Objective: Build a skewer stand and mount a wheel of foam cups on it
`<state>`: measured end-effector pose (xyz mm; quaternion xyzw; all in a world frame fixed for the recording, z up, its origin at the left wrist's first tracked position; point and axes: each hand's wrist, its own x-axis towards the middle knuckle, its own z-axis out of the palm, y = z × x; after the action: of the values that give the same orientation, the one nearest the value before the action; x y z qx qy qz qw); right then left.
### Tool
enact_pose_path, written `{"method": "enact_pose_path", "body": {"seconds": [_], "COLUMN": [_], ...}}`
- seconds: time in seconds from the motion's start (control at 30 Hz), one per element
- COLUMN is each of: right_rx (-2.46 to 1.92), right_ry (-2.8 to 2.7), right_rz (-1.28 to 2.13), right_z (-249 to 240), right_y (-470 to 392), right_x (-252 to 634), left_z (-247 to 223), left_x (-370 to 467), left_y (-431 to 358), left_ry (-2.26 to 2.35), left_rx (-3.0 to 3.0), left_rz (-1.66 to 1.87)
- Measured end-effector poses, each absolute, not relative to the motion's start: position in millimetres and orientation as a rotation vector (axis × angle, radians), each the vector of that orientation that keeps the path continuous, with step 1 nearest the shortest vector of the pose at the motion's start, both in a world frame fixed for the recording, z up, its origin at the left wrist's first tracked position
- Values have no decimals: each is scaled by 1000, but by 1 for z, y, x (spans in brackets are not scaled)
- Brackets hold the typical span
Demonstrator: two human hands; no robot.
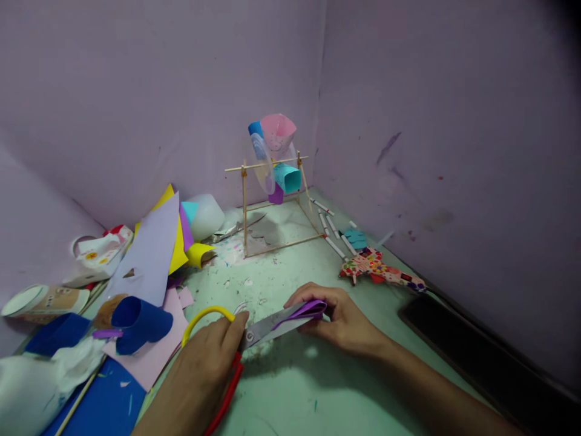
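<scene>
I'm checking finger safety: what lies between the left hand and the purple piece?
The scissor blades, reaching from the left hand to the purple piece; the head view shows this.

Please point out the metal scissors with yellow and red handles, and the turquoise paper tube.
Metal scissors with yellow and red handles (249,336): head view, on the pivot.
Turquoise paper tube (282,174): head view, on outer wall.

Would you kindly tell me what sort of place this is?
It looks like a craft corner: the left hand holds scissors, coloured paper lies to its left, and a stick frame stands near the walls.
</scene>
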<state>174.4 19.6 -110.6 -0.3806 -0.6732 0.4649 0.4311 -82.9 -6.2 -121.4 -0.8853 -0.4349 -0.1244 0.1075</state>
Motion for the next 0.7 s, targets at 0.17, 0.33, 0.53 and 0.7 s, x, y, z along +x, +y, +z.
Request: {"method": "enact_pose_path", "body": {"seconds": [0.17, 0.33, 0.53, 0.7], "right_rx": [-930, -905, -878, -875], "right_ry": [-1723, -1734, -1736, -1739], "right_rz": [1147, 1106, 1071, 1073], "right_z": [-114, -117, -115, -115], "right_y": [17, 18, 18, 17], "right_x": [170, 169, 169, 168], "left_z": [-118, -117, -124, -118], "left_x": [-74, -72, -74, -75], "left_y": [-3, -7, -13, -13], "left_ry": [-1187, -1256, -1383, -1321], "left_rx": [-2558, -2595, -2638, -2664], "left_rz": [-298, -229, -256, -345]}}
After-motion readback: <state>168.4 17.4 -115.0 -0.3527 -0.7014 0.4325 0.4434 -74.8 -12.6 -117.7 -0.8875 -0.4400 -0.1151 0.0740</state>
